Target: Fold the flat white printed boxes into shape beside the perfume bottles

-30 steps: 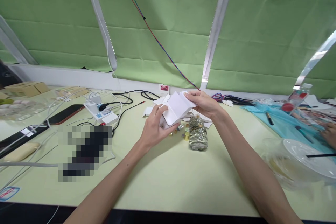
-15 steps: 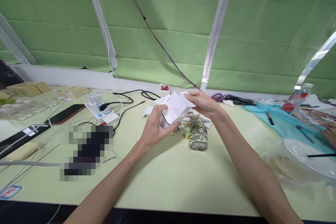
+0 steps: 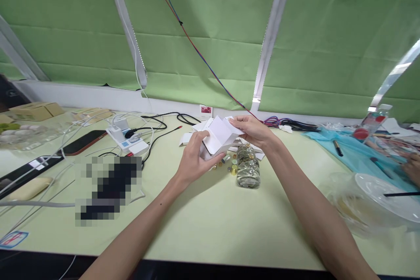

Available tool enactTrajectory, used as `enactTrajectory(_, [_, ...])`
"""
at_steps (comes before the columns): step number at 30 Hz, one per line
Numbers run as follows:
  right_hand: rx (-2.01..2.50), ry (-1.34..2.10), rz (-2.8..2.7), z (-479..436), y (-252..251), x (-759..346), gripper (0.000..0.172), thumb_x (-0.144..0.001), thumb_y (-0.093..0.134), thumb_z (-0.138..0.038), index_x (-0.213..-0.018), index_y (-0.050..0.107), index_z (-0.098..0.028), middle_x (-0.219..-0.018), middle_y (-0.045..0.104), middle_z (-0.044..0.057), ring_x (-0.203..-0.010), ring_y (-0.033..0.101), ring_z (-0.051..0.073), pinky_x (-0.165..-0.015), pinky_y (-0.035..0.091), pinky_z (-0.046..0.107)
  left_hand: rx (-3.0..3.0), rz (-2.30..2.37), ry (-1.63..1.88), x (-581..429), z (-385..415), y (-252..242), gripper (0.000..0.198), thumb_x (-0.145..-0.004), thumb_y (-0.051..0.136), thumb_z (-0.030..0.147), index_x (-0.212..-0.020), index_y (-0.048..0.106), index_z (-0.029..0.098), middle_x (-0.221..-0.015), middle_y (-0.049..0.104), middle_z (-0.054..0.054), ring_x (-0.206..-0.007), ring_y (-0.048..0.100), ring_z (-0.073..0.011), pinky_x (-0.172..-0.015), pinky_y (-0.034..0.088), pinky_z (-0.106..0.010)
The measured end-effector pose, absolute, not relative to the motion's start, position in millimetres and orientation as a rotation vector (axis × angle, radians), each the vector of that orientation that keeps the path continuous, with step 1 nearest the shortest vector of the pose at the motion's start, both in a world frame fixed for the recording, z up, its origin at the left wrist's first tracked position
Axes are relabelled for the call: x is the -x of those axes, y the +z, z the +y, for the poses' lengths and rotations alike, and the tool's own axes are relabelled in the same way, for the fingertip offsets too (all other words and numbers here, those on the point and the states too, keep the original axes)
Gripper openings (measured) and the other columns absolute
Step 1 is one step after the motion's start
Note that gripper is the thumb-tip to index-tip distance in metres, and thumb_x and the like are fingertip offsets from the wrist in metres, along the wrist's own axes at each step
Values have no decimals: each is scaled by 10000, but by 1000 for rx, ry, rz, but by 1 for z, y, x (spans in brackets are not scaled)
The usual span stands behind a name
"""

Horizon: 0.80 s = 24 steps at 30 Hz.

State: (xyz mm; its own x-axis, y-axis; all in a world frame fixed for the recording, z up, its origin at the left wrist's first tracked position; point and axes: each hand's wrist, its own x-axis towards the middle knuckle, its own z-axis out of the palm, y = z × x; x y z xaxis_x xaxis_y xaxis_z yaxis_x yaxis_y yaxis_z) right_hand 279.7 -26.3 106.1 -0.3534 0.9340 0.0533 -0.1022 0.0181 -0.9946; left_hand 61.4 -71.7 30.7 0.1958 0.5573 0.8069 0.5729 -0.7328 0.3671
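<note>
Above the middle of the table, both hands hold a small white cardboard box (image 3: 219, 134) with its flaps spread. My left hand (image 3: 194, 155) grips its lower left side, thumb beneath and fingers over the edge. At the upper right, my right hand (image 3: 251, 129) pinches a flap between thumb and fingers. Just below and right of the box lies a clear glass bottle (image 3: 248, 168), next to several small gold and silver caps (image 3: 233, 168). More white card pieces (image 3: 185, 139) lie behind the box, partly covered by it. The inside of the box is hidden.
A white power strip (image 3: 126, 140) with tangled cables stands on the left, near dark phones (image 3: 85, 141) and a blurred-out dark object (image 3: 113, 188). To the right are a lidded plastic bowl (image 3: 387, 194), a blue plastic sheet (image 3: 357, 151) and another person's hand (image 3: 412, 168).
Hardly anything differs. The box's upper flaps have tilted slightly as my right hand shifted a little to the left and down.
</note>
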Motion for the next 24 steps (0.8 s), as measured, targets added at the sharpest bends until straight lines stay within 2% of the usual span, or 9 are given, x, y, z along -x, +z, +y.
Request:
enactTrajectory(6, [924, 1480, -1401, -26, 105, -278, 465, -611, 950, -484, -665, 630, -152, -637, 530, -46, -613, 425, 81, -579, 342, 244, 2409, -1111, -1621, -62, -72, 31, 529, -798, 835, 380, -1200, 520, 243, -1052, 627, -43, -926, 599, -200, -740, 453, -285])
enactTrajectory(14, [930, 1478, -1417, -26, 105, -278, 471, -624, 944, -490, -658, 607, -162, -659, 557, -31, -641, 465, 97, -591, 356, 252, 2411, -1142, -1654, -62, -71, 29, 535, -789, 840, 387, -1188, 515, 242, -1018, 625, -29, -894, 593, -188, -722, 447, -275])
enactTrajectory(24, [935, 1461, -1413, -26, 105, -277, 496, -597, 954, -495, -652, 592, -161, -642, 521, -42, -614, 417, 81, -564, 321, 242, 2400, -1083, -1604, -63, -72, 30, 537, -795, 836, 366, -1199, 506, 240, -1064, 616, -53, -933, 607, -205, -737, 466, -285])
